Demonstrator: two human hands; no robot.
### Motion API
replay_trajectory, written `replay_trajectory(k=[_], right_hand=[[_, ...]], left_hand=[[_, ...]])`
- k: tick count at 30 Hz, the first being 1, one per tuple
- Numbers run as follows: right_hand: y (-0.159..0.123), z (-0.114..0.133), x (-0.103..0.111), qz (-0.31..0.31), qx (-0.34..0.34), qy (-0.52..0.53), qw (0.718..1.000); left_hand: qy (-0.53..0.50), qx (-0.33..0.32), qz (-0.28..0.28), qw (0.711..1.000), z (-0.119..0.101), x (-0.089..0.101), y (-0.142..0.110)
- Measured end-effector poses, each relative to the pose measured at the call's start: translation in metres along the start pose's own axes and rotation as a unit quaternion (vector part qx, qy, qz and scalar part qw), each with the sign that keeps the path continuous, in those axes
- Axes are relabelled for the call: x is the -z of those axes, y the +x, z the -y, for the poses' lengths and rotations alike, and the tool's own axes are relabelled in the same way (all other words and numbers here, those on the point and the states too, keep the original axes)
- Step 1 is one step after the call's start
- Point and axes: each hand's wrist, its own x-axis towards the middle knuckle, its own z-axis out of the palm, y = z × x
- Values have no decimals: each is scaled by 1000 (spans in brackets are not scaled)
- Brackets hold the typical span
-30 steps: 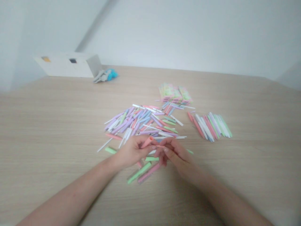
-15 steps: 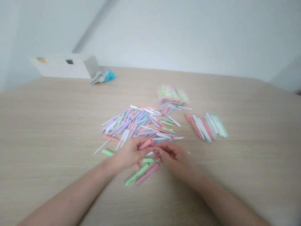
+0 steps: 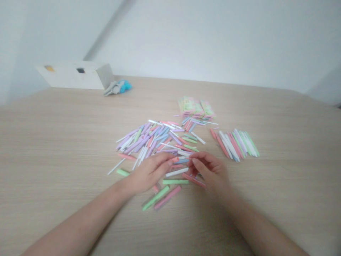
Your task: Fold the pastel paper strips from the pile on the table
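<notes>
My left hand (image 3: 153,172) is closed around a coral pen barrel (image 3: 176,159), only its end showing past the fingertips. Across a short gap, my right hand (image 3: 211,172) pinches a thin, pale coral piece (image 3: 187,159), too blurred to make out fully. Both hands hover above a loose pile of pastel pen parts (image 3: 144,137), made up of coloured barrels and thin white sticks. Just below the fingers lie a white barrel (image 3: 177,172) and a green barrel (image 3: 174,181). Nearer me, another green barrel (image 3: 156,198) rests beside a pink one (image 3: 167,197).
A neat row of pastel pens (image 3: 236,144) lies to the right. Behind the pile are stacked packs with green and pink printing (image 3: 195,107). At the back left, a white box (image 3: 77,78) stands beside a crumpled grey and blue item (image 3: 118,87) on the wooden table (image 3: 287,170).
The coral barrel has turned from slanting upward to nearly level, mostly hidden in my left hand. My right hand has drawn away to the right, opening a gap between the hands.
</notes>
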Motion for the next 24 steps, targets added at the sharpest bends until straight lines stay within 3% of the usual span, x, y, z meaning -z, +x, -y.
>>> replay_trajectory(k=[3, 12, 24], right_hand=[[-2, 1, -1, 17, 14, -20, 1000], [-1, -11, -5, 73, 36, -104, 991], [2, -9, -6, 113, 1, -114, 987]], left_hand=[[57, -28, 4, 998, 0, 3, 1], [137, -35, 33, 989, -2, 3, 1], [168, -41, 15, 985, 4, 0, 0]])
